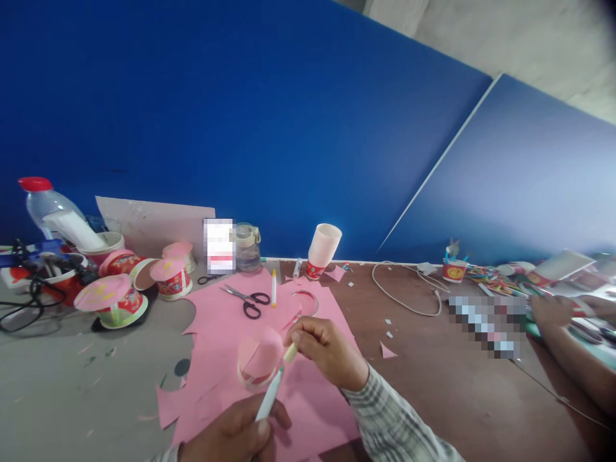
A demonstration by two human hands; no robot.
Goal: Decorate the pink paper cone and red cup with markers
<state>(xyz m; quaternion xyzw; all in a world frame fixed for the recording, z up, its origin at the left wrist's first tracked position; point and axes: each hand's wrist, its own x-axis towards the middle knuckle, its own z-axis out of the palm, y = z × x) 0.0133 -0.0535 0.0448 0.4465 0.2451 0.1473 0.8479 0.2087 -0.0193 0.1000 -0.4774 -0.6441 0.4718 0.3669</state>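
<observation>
On the bench (418, 359), cups (174, 279) look decorated, one pink cup (264, 353) unmarked; left hand (240, 423) grips pen (270, 393), right hand (330, 353) cap (290, 353).

I have the left hand (233, 428) low with its fingers curled in a grip and the right hand (332, 354) beyond it, thumb and forefinger pinched, both short of the tabletop's (423, 378) far edge.
</observation>
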